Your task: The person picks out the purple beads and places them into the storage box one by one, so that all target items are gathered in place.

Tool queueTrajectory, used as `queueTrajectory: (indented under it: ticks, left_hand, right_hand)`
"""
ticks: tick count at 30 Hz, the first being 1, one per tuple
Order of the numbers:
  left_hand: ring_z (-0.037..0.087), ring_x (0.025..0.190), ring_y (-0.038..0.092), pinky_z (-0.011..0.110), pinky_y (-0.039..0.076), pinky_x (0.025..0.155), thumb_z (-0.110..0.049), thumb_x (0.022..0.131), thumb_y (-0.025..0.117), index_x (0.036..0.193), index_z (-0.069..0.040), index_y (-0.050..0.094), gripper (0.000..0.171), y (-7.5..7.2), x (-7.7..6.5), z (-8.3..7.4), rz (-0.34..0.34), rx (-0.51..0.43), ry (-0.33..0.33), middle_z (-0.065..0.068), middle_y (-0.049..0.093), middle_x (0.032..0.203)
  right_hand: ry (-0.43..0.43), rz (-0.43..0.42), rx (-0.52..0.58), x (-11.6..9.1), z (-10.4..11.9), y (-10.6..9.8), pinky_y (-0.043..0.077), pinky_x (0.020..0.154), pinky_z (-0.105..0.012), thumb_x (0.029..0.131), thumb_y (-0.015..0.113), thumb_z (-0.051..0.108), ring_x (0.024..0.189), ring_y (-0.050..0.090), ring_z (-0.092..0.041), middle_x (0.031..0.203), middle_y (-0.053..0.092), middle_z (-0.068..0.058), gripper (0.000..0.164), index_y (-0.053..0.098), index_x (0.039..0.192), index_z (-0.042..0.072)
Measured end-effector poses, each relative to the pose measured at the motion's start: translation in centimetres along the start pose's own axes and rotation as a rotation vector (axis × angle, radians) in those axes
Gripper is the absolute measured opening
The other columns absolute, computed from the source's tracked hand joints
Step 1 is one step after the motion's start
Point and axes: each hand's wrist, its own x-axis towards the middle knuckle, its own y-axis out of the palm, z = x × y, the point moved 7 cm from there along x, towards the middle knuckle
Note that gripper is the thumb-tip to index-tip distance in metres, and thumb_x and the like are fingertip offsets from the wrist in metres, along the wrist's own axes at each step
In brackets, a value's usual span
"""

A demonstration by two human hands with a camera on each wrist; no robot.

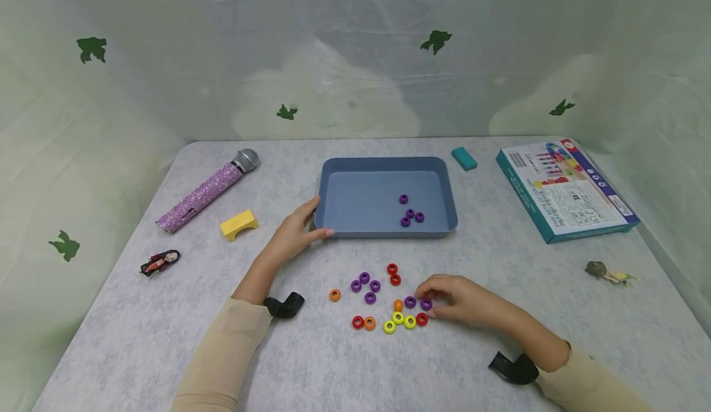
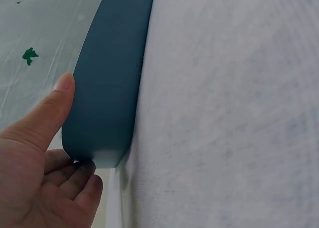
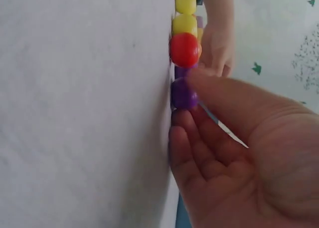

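My left hand [image 1: 291, 233] holds the left front corner of a blue tray [image 1: 383, 235]. In the left wrist view the thumb lies at the rim and the other fingers bend against the tray's end wall [image 2: 107, 83]. Several purple beads [image 1: 419, 217] lie inside, toward the tray's right. In front of the tray, my right hand [image 1: 463, 301] has thumb and forefinger around a purple bead [image 1: 426, 304] on the table; the right wrist view shows the thumb overlapping this bead [image 3: 183, 94]. Close by are another purple bead [image 1: 410, 301], a red bead [image 1: 422, 319] and yellow beads [image 1: 410, 321].
More purple beads [image 1: 370, 298], red beads [image 1: 392, 269] and orange beads [image 1: 335, 295] lie scattered. On the left are a glittery microphone [image 1: 202, 196], yellow block [image 1: 239, 224] and small doll [image 1: 160, 263]; on the right, a teal block [image 1: 464, 158], flat box [image 1: 566, 190] and small figure [image 1: 609, 272].
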Motion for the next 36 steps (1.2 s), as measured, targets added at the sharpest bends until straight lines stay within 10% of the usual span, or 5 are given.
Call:
queueTrajectory:
  ticks: [8,21,36]
  left_hand:
    - [0.018,0.119,0.022,0.032,0.026,0.095,-0.055,0.065,0.055,0.134,-0.019,0.013,0.088,0.0,0.0,0.0,0.008,0.004,-0.006,0.000,0.013,0.136]
    - [0.017,0.119,0.022,0.030,0.025,0.095,-0.055,0.064,0.056,0.134,-0.019,0.013,0.089,0.0,-0.1,-0.1,0.008,-0.010,-0.004,0.000,0.013,0.136]
    - [0.017,0.119,0.023,0.031,0.026,0.095,-0.055,0.064,0.055,0.134,-0.021,0.013,0.089,0.1,0.1,0.3,0.013,-0.009,-0.026,-0.002,0.012,0.136]
  right_hand:
    - [0.024,-0.049,-0.025,0.3,0.1,-0.8,0.045,0.067,-0.020,0.076,0.060,0.016,0.077,0.049,-0.005,0.088,0.054,0.012,0.017,0.060,0.092,0.020]
    - [-0.094,-0.420,0.002,5.4,0.7,-8.0,0.045,0.072,-0.026,0.077,0.058,0.017,0.081,0.051,-0.009,0.095,0.053,0.001,0.022,0.059,0.099,0.012]
    - [0.177,-0.319,-0.072,11.8,-4.5,-9.1,0.044,0.071,-0.029,0.079,0.056,0.014,0.084,0.051,-0.013,0.091,0.056,0.000,0.021,0.058,0.099,0.011]
